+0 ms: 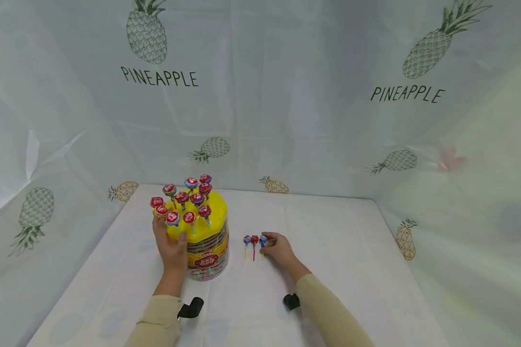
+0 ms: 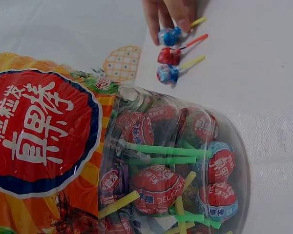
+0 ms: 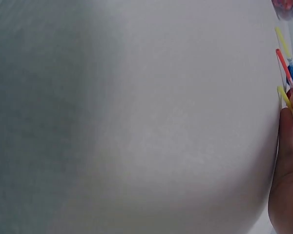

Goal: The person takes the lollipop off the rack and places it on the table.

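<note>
On the left of the head view stands a clear jar point(image 1: 207, 261) of lollipops with a yellow lid point(image 1: 218, 207). Several wrapped lollipops point(image 1: 189, 218) stand upright in the lid. My left hand point(image 1: 172, 250) holds the jar near its top, thumb on the near side. To the jar's right, three lollipops lie in a row: a blue one with a yellow stick point(image 1: 247, 239), a red one point(image 1: 254, 239) in the middle, and another blue one point(image 1: 263, 239). My right hand point(image 1: 280, 248) pinches this rightmost lollipop, which also has a yellow stick point(image 3: 284, 96).
A white cloth covers the table point(image 1: 330, 236). Behind it hangs a pale curtain point(image 1: 286, 106) printed with pineapples, which also closes off both sides. Inside the jar, more lollipops point(image 2: 156, 187) show through its clear wall. A black wrist mount point(image 1: 191, 308) sits by the left sleeve.
</note>
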The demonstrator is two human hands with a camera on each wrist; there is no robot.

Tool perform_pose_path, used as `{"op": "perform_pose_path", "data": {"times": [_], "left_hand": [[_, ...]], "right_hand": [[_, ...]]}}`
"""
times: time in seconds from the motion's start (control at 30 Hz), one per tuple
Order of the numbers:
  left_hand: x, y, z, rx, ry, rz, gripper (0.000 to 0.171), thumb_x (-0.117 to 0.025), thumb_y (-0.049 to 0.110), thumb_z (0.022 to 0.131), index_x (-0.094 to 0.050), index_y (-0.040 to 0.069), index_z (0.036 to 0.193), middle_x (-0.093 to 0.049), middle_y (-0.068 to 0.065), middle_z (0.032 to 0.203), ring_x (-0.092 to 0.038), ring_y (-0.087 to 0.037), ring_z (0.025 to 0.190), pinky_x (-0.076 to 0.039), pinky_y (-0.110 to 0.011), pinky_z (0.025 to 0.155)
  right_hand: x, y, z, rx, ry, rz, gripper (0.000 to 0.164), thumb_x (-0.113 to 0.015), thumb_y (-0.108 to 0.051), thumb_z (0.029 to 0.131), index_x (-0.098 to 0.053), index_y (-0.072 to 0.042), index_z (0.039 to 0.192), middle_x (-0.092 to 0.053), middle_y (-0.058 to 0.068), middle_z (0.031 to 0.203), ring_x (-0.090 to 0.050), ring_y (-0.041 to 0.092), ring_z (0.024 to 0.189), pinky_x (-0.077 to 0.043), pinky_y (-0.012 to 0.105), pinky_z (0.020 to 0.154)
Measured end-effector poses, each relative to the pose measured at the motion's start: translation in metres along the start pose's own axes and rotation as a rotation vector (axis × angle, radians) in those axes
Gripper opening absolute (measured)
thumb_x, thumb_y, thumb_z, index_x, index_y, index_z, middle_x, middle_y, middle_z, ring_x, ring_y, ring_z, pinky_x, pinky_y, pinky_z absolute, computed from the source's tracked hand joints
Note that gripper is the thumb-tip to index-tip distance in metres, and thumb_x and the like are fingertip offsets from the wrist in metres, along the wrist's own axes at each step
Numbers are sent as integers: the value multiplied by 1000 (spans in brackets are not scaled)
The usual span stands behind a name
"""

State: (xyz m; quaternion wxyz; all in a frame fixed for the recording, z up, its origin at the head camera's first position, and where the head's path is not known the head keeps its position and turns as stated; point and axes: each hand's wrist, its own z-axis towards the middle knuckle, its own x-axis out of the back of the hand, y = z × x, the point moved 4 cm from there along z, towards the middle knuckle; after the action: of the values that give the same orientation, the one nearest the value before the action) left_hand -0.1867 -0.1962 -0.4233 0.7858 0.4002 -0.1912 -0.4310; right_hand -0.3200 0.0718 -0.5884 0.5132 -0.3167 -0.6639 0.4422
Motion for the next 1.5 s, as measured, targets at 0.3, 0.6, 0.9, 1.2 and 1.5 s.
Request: {"op": "perform_pose_path", "data": {"times": [0.3, 0.6, 0.9, 1.2, 1.5], "left_hand": [[0, 1, -2, 8, 9, -7, 77, -60, 49, 91, -36, -4, 142, -29, -11, 147, -37, -11, 130, -35, -18, 106], [0, 3, -4, 12, 12, 6, 75, -59, 48, 91, -36, -1, 142, -31, -2, 145, -38, -10, 129, -36, -17, 104], [0, 1, -3, -3, 5, 2, 75, -60, 48, 91, -36, -2, 142, -32, -4, 145, -39, -10, 128, -36, -17, 105], [-1, 1, -2, -10, -4, -2, 73, -60, 44, 92, -36, -3, 141, -31, -1, 144, -39, -9, 128, -37, -17, 104], [0, 4, -2, -20, -3, 18, 74, -59, 47, 92, -35, -3, 141, -31, -12, 145, -39, -8, 128, -37, -16, 103]], "right_hand": [[-1, -3, 1, 2, 1, -60, 55, -81, -1, 76, -62, -3, 128, -61, 5, 85, -59, 14, 70, -51, 28, 66], [-2, -2, 1, 3, -17, -87, 56, -81, -2, 76, -61, -3, 129, -60, 5, 84, -58, 15, 69, -50, 28, 66], [-2, -3, 3, 8, -23, -96, 60, -82, -2, 75, -60, -3, 131, -61, 4, 77, -57, 15, 66, -47, 26, 63], [1, -7, -1, 1, -27, -50, 59, -81, -2, 77, -60, -7, 132, -57, 7, 103, -60, 15, 73, -50, 28, 64], [12, -42, -3, 55, 10, 51, 52, -74, -1, 83, -60, -9, 133, -57, 10, 125, -60, 18, 86, -52, 29, 65]]}}
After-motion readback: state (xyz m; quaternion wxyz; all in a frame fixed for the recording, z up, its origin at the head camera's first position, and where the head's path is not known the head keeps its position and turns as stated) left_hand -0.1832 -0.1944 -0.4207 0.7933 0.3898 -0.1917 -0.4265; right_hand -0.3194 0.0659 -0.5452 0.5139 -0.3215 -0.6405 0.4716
